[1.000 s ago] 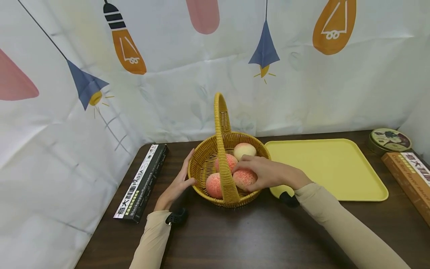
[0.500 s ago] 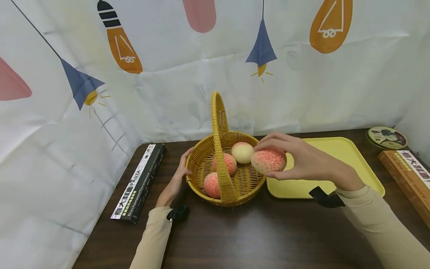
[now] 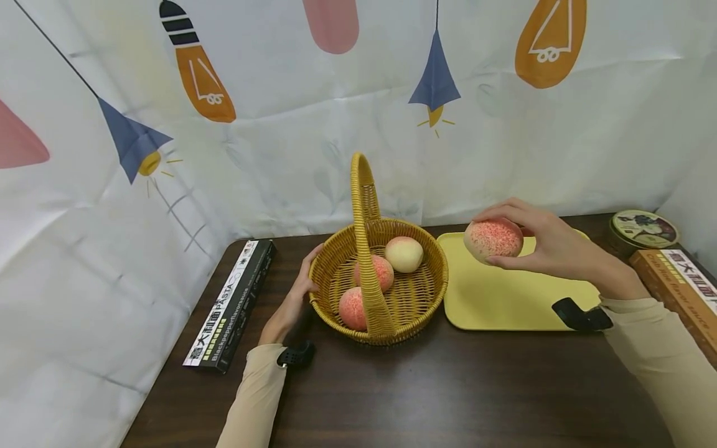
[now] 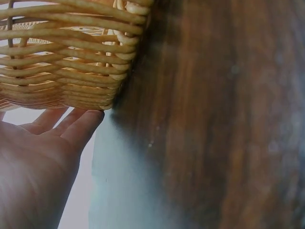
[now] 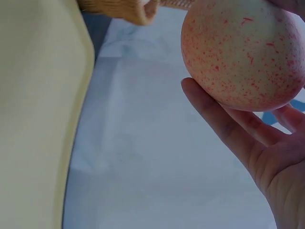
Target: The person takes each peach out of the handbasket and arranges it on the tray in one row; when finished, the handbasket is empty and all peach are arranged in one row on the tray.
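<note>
the right hand (image 3: 554,244) pinches a peach (image 3: 493,239) between thumb and fingers, aloft near the yellow tray (image 3: 493,305); the left hand (image 3: 292,302), fingers nearly straight, touches the basket (image 3: 336,261); left of that hand, a box (image 3: 231,305) reads "pasta" and "blackpepperflavorsauce"

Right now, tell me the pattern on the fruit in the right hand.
The fruit is cream with pinkish-red speckles, clearest in the right wrist view.

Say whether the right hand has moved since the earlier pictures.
Yes: the right hand has moved rightward, away from the basket, toward the brown box.
</note>
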A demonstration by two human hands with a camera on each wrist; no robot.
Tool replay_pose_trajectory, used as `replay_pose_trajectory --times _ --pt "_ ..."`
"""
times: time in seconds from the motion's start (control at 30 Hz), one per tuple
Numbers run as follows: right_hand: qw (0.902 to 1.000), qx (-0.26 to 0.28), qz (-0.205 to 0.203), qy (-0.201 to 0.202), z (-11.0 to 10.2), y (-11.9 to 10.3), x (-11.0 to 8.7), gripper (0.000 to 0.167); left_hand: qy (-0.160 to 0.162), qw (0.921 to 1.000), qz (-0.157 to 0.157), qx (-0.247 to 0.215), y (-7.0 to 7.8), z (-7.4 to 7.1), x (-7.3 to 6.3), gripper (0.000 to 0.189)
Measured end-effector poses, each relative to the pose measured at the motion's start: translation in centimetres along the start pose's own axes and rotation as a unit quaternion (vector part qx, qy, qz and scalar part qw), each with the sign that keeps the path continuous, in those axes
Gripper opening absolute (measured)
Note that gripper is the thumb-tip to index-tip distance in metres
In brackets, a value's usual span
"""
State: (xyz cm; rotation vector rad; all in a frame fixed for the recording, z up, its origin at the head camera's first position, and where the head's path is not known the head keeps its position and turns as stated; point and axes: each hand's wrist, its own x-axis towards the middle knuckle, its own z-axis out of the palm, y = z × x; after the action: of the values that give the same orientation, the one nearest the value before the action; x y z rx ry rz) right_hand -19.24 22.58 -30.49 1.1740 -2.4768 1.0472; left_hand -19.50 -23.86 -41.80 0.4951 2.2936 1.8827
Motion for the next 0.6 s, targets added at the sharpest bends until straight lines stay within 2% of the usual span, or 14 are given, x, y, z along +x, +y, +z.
replay_pose_trajectory --times 0.13,0.37,0.6 --pt "0.9991 0.01 0.042 -0.006 1.0 1.7 0.2 0.066 0.0 0.9999 0.005 -0.011 -0.1 0.0 0.1 0.089" --pt "0.9959 0.008 0.077 -0.048 3.7 4.6 1.3 0.048 -0.005 1.0 0.0 -0.003 -0.2 0.0 0.2 0.088" --pt "0.9883 -0.006 0.113 -0.102 6.2 5.8 2.3 0.042 -0.01 0.9999 -0.004 0.002 0.0 -0.3 0.0 0.09"
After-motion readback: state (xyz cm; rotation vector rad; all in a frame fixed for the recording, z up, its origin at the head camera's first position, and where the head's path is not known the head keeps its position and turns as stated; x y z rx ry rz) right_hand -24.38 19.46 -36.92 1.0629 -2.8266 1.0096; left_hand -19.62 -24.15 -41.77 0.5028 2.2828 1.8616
